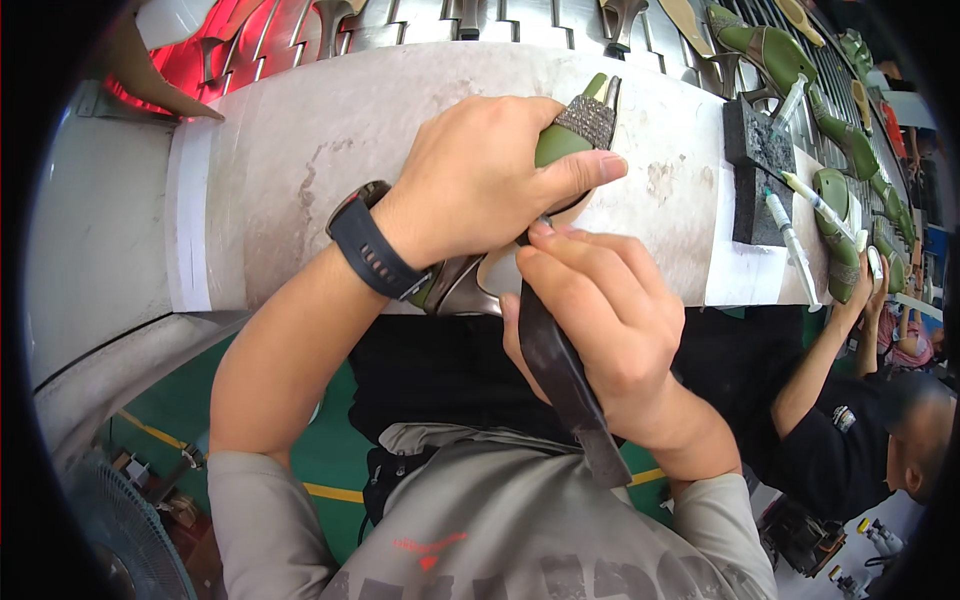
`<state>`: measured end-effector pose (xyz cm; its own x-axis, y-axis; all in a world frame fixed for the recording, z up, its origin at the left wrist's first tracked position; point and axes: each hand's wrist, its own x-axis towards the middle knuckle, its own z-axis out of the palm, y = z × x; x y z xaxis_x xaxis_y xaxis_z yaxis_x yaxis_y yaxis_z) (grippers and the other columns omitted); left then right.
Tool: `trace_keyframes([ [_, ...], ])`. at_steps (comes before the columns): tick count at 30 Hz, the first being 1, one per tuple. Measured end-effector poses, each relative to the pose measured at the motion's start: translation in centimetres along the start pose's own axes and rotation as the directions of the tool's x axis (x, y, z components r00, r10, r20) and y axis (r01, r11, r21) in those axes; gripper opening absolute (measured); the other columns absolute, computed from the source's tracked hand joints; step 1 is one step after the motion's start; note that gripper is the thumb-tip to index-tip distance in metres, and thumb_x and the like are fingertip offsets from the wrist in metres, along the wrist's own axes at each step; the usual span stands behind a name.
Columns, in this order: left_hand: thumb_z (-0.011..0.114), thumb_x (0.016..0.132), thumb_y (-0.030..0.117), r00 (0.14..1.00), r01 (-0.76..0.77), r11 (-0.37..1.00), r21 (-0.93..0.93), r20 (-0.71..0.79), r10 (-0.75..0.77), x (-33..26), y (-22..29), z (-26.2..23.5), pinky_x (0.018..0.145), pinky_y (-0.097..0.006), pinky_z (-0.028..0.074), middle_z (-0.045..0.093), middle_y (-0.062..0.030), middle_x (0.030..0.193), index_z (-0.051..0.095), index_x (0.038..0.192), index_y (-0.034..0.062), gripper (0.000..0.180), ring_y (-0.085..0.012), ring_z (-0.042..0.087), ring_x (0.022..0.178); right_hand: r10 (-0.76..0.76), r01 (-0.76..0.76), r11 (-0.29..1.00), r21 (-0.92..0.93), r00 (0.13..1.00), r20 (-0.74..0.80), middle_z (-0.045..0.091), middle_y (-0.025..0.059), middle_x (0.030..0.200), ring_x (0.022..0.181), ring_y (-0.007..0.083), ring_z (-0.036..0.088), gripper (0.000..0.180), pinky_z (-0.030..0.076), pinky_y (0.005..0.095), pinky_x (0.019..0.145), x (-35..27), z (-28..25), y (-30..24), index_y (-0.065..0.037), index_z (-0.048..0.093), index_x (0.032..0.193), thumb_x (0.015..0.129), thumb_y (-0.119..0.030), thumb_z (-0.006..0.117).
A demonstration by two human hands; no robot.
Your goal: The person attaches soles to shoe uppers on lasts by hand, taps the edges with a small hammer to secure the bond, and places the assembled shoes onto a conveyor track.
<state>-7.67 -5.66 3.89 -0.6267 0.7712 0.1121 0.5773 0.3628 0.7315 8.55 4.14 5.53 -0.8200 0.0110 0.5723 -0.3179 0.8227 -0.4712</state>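
Observation:
A green high-heeled shoe (562, 147) with a glittery grey band lies on the pale worktop, its toe pointing away from me. My left hand (475, 165) is closed over it from the left, thumb across the upper. The shoe's metallic heel (475, 295) shows below my left wrist, close to the worktop's near edge. In my right hand (610, 305) is a dark, flat, strip-like tool (555, 350), its lower end hanging toward my shirt. The tool's upper end meets the shoe beside my left hand; its tip is hidden by my fingers.
The pale worktop (280, 190) has a slatted metal conveyor (400, 30) with shoes and soles along its far side. To the right, syringes (790, 235) lie by a black block (755, 170). A co-worker (835, 430) sits at right; a fan (130, 530) stands at lower left.

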Motion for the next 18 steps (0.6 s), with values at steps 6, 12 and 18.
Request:
trace_keyframes([
  [6,0.085,0.082,0.05,0.999,-0.02,0.999,0.041,-0.032,0.021,0.9,1.2,-1.7,0.066,-0.044,0.053,0.069,-0.0226,0.076,0.069,0.089,-0.0069,0.06,-0.0325,0.067,0.067,0.453,-0.475,0.798,0.371,0.879,0.149,0.077,0.0116,0.099,0.091,0.0224,0.076,0.032,0.059,0.0344,0.082,0.1,-2.1,0.5,0.0,0.072,0.116,0.086,-0.007,0.082],
  [12,0.095,0.076,0.028,0.877,-0.442,0.891,-0.102,-0.257,0.406,-3.3,7.4,-6.3,0.101,-0.038,0.053,0.067,-0.0161,0.132,0.049,0.15,0.0005,0.092,-0.0264,0.069,0.115,0.505,-0.222,0.523,0.823,0.858,-0.09,0.073,0.026,0.124,0.117,0.0281,0.07,0.031,0.051,0.0408,0.109,1.2,-7.1,0.6,0.009,0.065,0.122,0.096,-0.009,0.066],
  [18,0.088,0.077,0.015,0.901,-0.392,0.905,-0.168,-0.27,0.34,-4.5,8.8,-4.1,0.102,-0.038,0.052,0.066,-0.0179,0.133,0.052,0.143,0.0023,0.077,-0.0288,0.068,0.118,0.248,-0.204,0.711,0.673,0.968,0.031,0.069,0.027,0.13,0.128,0.035,0.065,0.034,0.049,0.046,0.112,2.2,-11.7,-1.6,0.005,0.065,0.121,0.095,-0.013,0.076],
])
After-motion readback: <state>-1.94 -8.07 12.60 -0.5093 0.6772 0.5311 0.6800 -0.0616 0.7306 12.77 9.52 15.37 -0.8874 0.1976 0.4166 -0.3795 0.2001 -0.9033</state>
